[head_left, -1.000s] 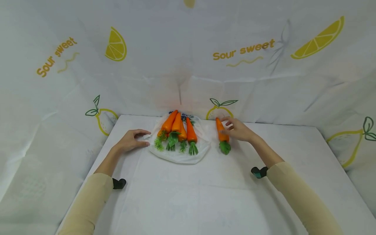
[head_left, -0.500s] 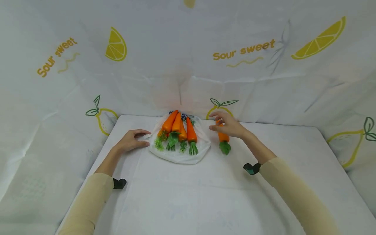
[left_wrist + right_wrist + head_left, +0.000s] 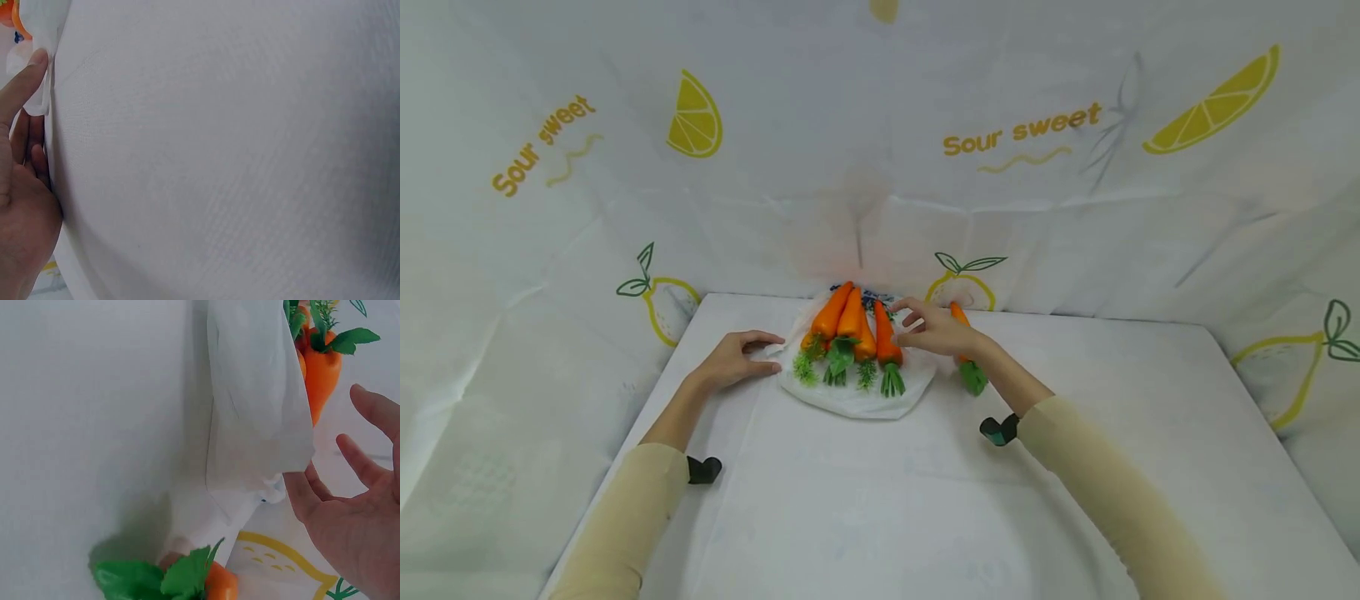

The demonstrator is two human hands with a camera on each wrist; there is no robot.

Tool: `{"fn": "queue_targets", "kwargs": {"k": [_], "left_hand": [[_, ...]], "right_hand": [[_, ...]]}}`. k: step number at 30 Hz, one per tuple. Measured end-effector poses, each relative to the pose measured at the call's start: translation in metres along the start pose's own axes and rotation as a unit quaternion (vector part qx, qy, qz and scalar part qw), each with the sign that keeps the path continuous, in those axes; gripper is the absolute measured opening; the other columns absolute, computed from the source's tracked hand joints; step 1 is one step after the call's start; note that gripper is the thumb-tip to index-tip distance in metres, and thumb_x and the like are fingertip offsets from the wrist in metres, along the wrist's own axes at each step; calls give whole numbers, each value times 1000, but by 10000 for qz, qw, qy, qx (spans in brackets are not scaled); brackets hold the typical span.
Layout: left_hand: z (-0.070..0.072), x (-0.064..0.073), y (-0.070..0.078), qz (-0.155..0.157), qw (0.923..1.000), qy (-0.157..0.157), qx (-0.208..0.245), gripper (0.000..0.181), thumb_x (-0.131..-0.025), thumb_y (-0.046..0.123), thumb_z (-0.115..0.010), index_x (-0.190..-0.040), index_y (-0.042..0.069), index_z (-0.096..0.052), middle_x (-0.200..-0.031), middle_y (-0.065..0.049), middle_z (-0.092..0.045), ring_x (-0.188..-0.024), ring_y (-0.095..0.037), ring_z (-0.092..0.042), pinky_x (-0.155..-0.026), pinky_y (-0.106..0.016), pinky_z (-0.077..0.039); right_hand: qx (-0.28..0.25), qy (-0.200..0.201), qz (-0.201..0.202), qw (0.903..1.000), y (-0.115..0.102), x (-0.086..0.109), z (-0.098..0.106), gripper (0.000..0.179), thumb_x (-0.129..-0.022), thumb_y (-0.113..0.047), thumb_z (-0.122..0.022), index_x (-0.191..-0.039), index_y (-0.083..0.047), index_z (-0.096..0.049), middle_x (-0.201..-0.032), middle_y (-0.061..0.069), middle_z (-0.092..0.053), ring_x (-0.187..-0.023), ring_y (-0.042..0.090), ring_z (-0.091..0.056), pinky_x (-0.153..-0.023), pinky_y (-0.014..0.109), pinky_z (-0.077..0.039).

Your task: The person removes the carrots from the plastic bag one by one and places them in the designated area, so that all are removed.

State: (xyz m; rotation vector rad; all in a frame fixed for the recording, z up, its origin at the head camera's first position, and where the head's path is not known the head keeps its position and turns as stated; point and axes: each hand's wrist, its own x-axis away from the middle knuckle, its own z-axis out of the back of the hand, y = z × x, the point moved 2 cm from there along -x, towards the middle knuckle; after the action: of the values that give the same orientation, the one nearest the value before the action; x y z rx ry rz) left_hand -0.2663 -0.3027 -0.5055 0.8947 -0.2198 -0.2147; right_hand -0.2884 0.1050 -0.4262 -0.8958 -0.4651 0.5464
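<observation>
A white plastic bag [image 3: 850, 407] lies flat with several orange toy carrots [image 3: 829, 313] with green tops on it. At the bag's left edge rests my left hand [image 3: 730, 360], thumb and forefinger apart beside a bag corner; the left wrist view shows its thumb [image 3: 25, 84] touching the plastic. My right hand [image 3: 942, 330] reaches over the bag's right side, fingers spread around the rightmost carrot [image 3: 887, 343]. In the right wrist view a gap shows between thumb and carrot, and some fingertips are hidden behind the bag [image 3: 259, 394]. Another carrot [image 3: 973, 379] lies right of the bag, partly behind my right hand.
A white cloth [image 3: 850, 500] covers the table. Behind it hangs a white backdrop [image 3: 820, 167] with lemon prints and lettering. Dark wrist straps [image 3: 1000, 430] stick out below both sleeves.
My right hand has moved left from the lone carrot to the rightmost carrot on the bag, passing over with nothing in it. The left hand and the carrots have stayed put.
</observation>
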Motion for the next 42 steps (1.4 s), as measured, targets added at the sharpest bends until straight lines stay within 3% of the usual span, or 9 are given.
{"fn": "queue_targets", "kwargs": {"k": [18, 23, 26, 29, 35, 42], "left_hand": [[-1, -2, 1, 80, 10000, -27, -29, 55, -93, 28, -89, -142, 13, -71, -158, -17, -61, -151, -40, -52, -129, -59, -39], [0, -1, 2, 57, 10000, -39, -41, 54, -93, 28, -89, -142, 14, -71, -157, -17, -61, -150, -39, -52, -129, -59, -40], [0, 0, 2, 61, 10000, -49, -47, 54, -94, 28, -88, -142, 14, -71, -157, -17, -61, -150, -39, -52, -128, -59, -40], [1, 0, 1, 60, 9999, -41, -88, 53, -94, 28, -88, -142, 14, -71, -157, -16, -61, -150, -39, -53, -128, -59, -40], [2, 0, 0, 18, 10000, -42, -29, 52, -94, 28, -88, -142, 14, -71, -157, -17, -61, -150, -39, -52, -128, -59, -40], [1, -1, -1, 17, 10000, -59, 61, 52, -94, 28, -88, -141, 14, -72, -158, -17, -61, -151, -39, -52, -129, -60, -39]], "right_hand": [[360, -324, -135, 9987, 14, -30, -23, 64, -105, -25, -71, -160, -6, -46, -161, 27, -49, -142, 47, -55, -121, 60, -49], [598, -281, -92, 9978, 17, -32, -25, 65, -103, -27, -74, -160, -6, -49, -142, 27, -62, -120, 37, -64, -105, 45, -55], [726, -314, -68, 9968, 17, -32, -26, 66, -102, -29, -75, -159, -7, -50, -131, 23, -66, -108, 29, -62, -92, 34, -51], [751, -345, -79, 9966, 16, -32, -26, 66, -101, -30, -76, -158, -7, -51, -129, 21, -65, -104, 27, -59, -87, 31, -48], [608, -190, -97, 9979, 19, -31, -26, 65, -99, -29, -78, -156, -9, -52, -137, 21, -61, -106, 29, -61, -90, 35, -50], [171, 110, -47, 9998, 17, -24, -19, 66, -99, -26, -77, -156, -6, -51, -144, 24, -59, -125, 40, -63, -103, 46, -58]]}}
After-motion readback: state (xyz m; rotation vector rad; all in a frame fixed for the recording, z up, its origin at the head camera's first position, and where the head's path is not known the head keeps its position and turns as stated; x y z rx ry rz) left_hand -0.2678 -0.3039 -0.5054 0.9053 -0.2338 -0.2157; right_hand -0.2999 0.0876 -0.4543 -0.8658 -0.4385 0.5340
